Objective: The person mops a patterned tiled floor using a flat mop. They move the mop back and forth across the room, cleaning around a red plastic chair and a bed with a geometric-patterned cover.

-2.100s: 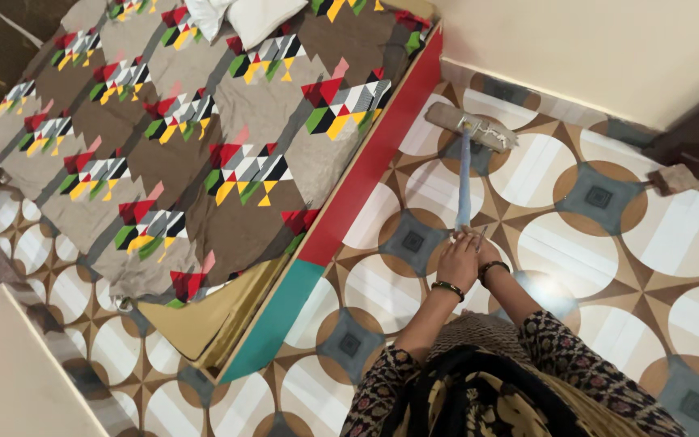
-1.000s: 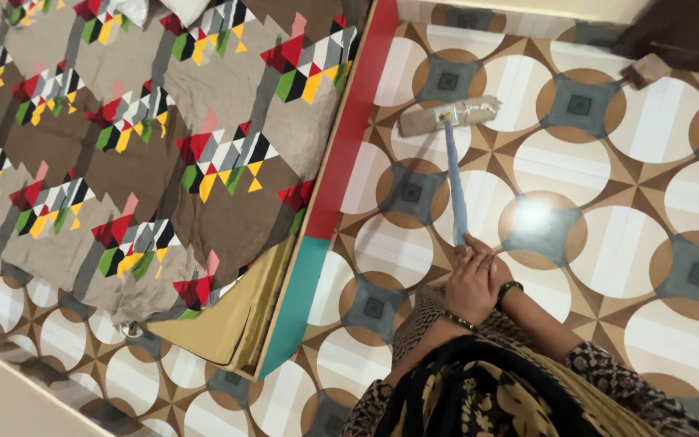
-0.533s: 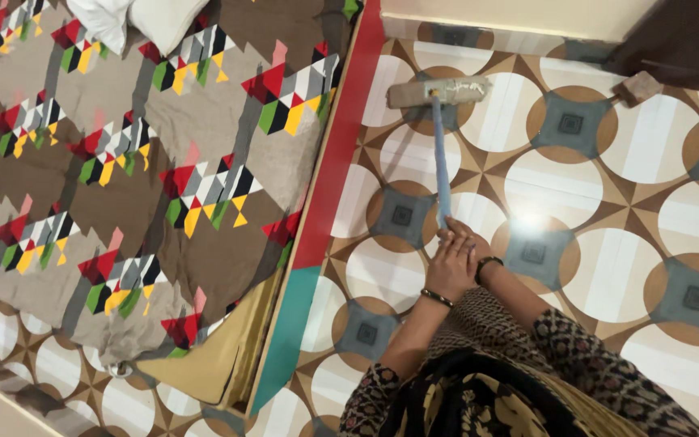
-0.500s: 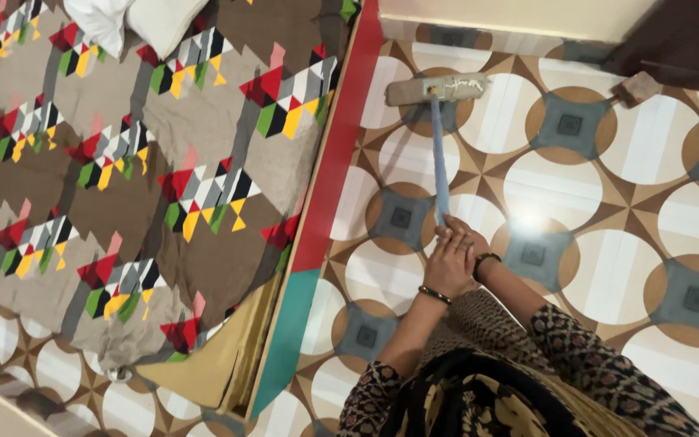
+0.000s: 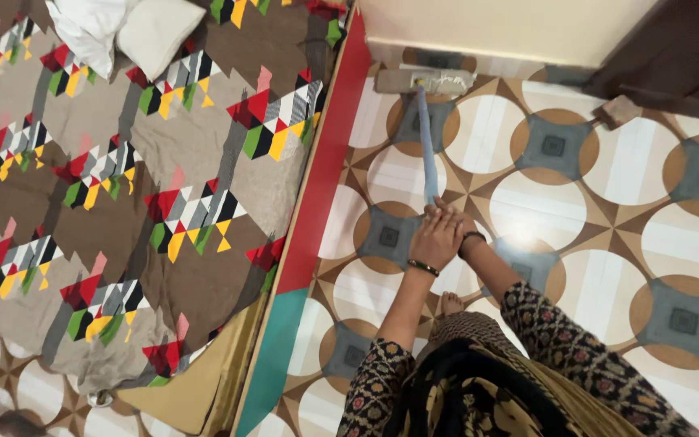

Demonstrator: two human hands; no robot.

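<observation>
Both my hands grip the blue handle (image 5: pixel 425 146) of a flat mop. My left hand (image 5: pixel 432 239) wraps the handle's end in front, a dark bangle on its wrist. My right hand (image 5: pixel 456 223) sits just behind it on the same handle, mostly hidden, with a dark band at the wrist. The mop's flat grey head (image 5: pixel 425 80) lies on the patterned tile floor (image 5: pixel 576 210) at the foot of the cream wall, close to the bed's red side rail (image 5: pixel 327 154).
A low bed (image 5: pixel 123 186) with a brown geometric cover fills the left; white pillows (image 5: pixel 115 32) lie at its top. A small brown block (image 5: pixel 616 111) rests on the tiles near a dark door frame at the upper right. My bare foot (image 5: pixel 449 304) shows below my hands.
The mop head has slid away from me up to the wall, and my arms have stretched out after it. The view has shifted toward the wall.
</observation>
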